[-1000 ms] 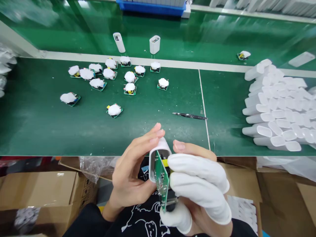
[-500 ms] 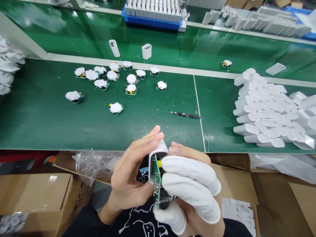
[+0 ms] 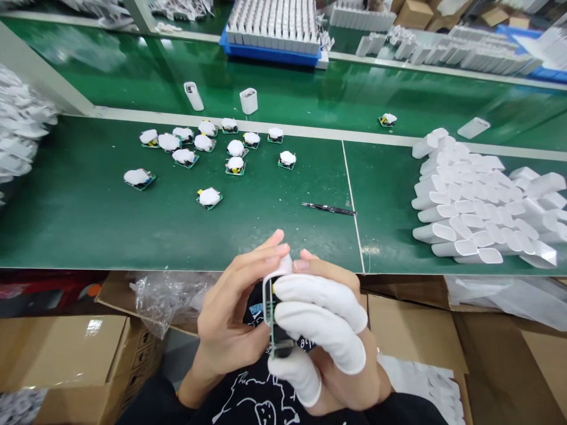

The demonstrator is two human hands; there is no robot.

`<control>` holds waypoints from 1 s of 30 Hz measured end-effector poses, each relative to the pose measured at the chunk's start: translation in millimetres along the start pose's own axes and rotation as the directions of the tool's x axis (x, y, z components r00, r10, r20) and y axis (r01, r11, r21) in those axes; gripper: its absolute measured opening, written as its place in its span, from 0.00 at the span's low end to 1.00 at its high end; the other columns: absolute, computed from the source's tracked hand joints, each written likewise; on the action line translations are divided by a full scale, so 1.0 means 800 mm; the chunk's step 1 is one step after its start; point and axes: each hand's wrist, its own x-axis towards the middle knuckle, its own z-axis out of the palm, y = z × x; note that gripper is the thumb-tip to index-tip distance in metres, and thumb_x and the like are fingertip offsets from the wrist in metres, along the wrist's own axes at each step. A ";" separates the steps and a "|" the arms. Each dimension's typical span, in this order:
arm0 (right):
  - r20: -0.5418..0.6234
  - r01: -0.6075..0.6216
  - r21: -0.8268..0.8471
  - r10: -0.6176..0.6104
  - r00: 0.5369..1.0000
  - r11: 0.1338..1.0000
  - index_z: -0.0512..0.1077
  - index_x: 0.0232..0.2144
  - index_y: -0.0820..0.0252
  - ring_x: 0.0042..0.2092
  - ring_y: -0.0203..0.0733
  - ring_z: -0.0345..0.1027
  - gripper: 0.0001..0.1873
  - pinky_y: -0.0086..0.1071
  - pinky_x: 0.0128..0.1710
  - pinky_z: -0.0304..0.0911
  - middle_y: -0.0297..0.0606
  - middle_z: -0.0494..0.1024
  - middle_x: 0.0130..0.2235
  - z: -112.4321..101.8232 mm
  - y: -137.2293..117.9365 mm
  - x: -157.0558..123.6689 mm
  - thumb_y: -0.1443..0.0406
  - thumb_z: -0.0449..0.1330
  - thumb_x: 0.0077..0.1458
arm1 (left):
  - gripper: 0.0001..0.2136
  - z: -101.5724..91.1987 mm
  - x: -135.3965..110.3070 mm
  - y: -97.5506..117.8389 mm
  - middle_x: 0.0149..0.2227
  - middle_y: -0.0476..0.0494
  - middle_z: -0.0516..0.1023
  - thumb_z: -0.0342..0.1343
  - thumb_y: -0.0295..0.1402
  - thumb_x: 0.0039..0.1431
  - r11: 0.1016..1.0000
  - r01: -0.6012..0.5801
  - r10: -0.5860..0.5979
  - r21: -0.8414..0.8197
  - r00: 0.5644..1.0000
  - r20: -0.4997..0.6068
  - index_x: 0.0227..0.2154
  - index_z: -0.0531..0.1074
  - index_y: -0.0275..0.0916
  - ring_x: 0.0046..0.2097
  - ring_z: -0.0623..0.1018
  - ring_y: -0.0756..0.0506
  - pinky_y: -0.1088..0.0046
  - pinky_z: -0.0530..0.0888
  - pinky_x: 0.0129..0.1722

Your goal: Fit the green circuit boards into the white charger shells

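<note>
My left hand [image 3: 237, 310] is bare and wraps round a white plastic housing [image 3: 283, 267], its open end turned toward me. White finger cots cover several fingers of my right hand [image 3: 325, 330]. Between those fingers and the thumb it grips a green circuit board [image 3: 271, 336] with dark components. The far end of the board sits inside the mouth of the housing, and the near end sticks out. My right index fingertip lies against the side of the housing. The covered fingers hide much of the board.
Several circuit boards with white tops [image 3: 209, 198] lie on the green bench [image 3: 88, 236]. Black tweezers [image 3: 328, 208] rest right of centre. White housings [image 3: 469, 206] are stacked at the right. A blue tray [image 3: 270, 52] stands on the back shelf. Cardboard boxes [image 3: 62, 348] sit below the bench edge.
The board has gone deeper into the housing and turned more edge-on to me. My right hand has shifted left, closer to my left hand. The camera view has tilted slightly.
</note>
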 end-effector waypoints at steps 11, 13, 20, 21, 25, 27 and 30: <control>0.223 -0.544 0.528 0.511 0.830 0.652 0.60 0.61 0.48 0.53 0.45 0.73 0.30 0.35 0.49 0.74 0.43 0.68 0.60 0.001 0.019 0.004 0.61 0.63 0.57 | 0.23 0.016 0.003 -0.053 0.53 0.39 0.76 0.60 0.24 0.58 0.950 -0.312 0.312 0.028 0.950 -0.025 0.56 0.66 0.40 0.61 0.71 0.38 0.55 0.74 0.57; 0.198 -0.523 0.551 0.507 0.839 0.650 0.65 0.57 0.48 0.48 0.42 0.76 0.27 0.31 0.44 0.76 0.41 0.73 0.56 0.003 0.023 0.010 0.64 0.64 0.56 | 0.23 0.021 0.004 -0.056 0.52 0.38 0.76 0.59 0.24 0.58 0.924 -0.371 0.375 0.094 0.927 -0.029 0.56 0.66 0.38 0.59 0.73 0.39 0.56 0.76 0.55; -0.010 -0.366 0.316 0.389 0.921 0.875 0.64 0.59 0.49 0.53 0.47 0.74 0.28 0.37 0.48 0.75 0.43 0.74 0.57 0.015 0.048 0.003 0.69 0.61 0.57 | 0.24 0.030 0.013 -0.058 0.47 0.40 0.77 0.63 0.23 0.53 0.897 -0.339 0.395 0.283 0.902 -0.173 0.53 0.67 0.38 0.52 0.77 0.41 0.59 0.78 0.48; -0.052 -0.308 0.222 0.327 0.944 0.925 0.63 0.61 0.50 0.53 0.48 0.74 0.30 0.39 0.49 0.75 0.43 0.74 0.57 0.016 0.052 0.000 0.69 0.61 0.57 | 0.23 0.032 0.015 -0.058 0.46 0.40 0.77 0.63 0.24 0.53 0.900 -0.320 0.387 0.297 0.899 -0.204 0.52 0.68 0.38 0.51 0.77 0.41 0.60 0.78 0.46; -0.174 -0.087 -0.014 0.083 0.981 0.996 0.60 0.63 0.53 0.52 0.49 0.75 0.30 0.41 0.48 0.76 0.44 0.78 0.52 0.018 0.063 0.001 0.70 0.59 0.59 | 0.23 0.040 0.022 -0.060 0.44 0.40 0.75 0.63 0.24 0.52 0.882 -0.318 0.417 0.348 0.871 -0.261 0.51 0.68 0.36 0.48 0.77 0.42 0.62 0.77 0.44; -0.186 -0.015 -0.050 0.005 0.983 0.999 0.60 0.63 0.54 0.50 0.49 0.76 0.29 0.40 0.45 0.78 0.45 0.80 0.49 0.016 0.067 0.008 0.70 0.57 0.60 | 0.23 0.044 0.023 -0.060 0.44 0.40 0.75 0.63 0.26 0.53 0.872 -0.320 0.428 0.370 0.865 -0.262 0.52 0.67 0.36 0.47 0.76 0.42 0.61 0.77 0.43; -0.139 0.056 -0.098 -0.069 0.988 0.994 0.62 0.62 0.56 0.49 0.49 0.77 0.26 0.40 0.43 0.78 0.46 0.81 0.46 0.011 0.072 0.018 0.70 0.55 0.61 | 0.22 0.047 0.024 -0.058 0.44 0.41 0.75 0.63 0.27 0.54 0.870 -0.305 0.422 0.388 0.867 -0.264 0.52 0.67 0.38 0.45 0.76 0.42 0.62 0.77 0.42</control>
